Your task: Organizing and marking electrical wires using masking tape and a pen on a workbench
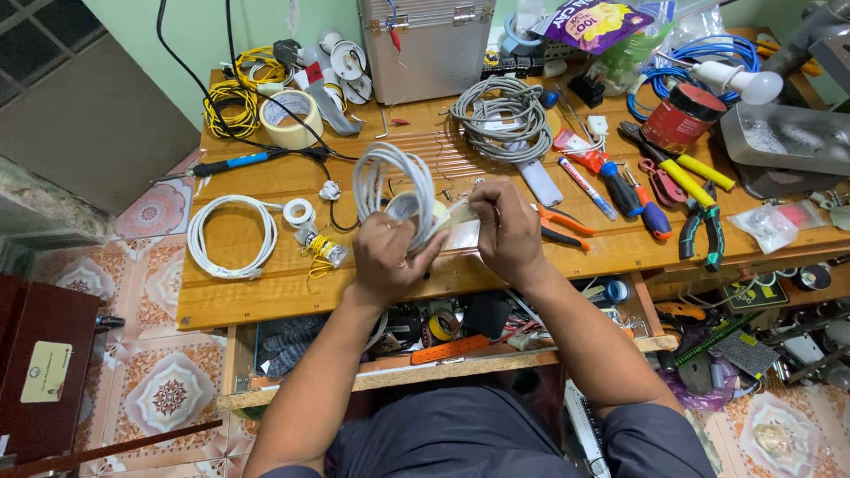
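- Both forearms reach up from the bottom edge, over a lower shelf (pixel 460 365) crowded with tape rolls and an orange tool.
- Left hand (pixel 390 258) is closed around a coil of white cable (pixel 390 181), holding it upright above the near edge of the wooden table (pixel 257 296).
- Right hand (pixel 506 232) is pinched shut on a strip of pale tape (pixel 460 221), stretched toward the coil; a roll of pale tape (pixel 409 206) shows just behind the coil.
- Left of the hands, a flat loop of white cable (pixel 232 237) lies on the table.
- Right of them lie orange-handled cutters (pixel 560 227), screwdrivers and green-handled pliers (pixel 706 232).
- Farther back sit a grey cable bundle (pixel 503 118), a roll of beige masking tape (pixel 290 118) and a yellow wire coil (pixel 232 104).
- At the far edge stands a ribbed metal case (pixel 427 46).
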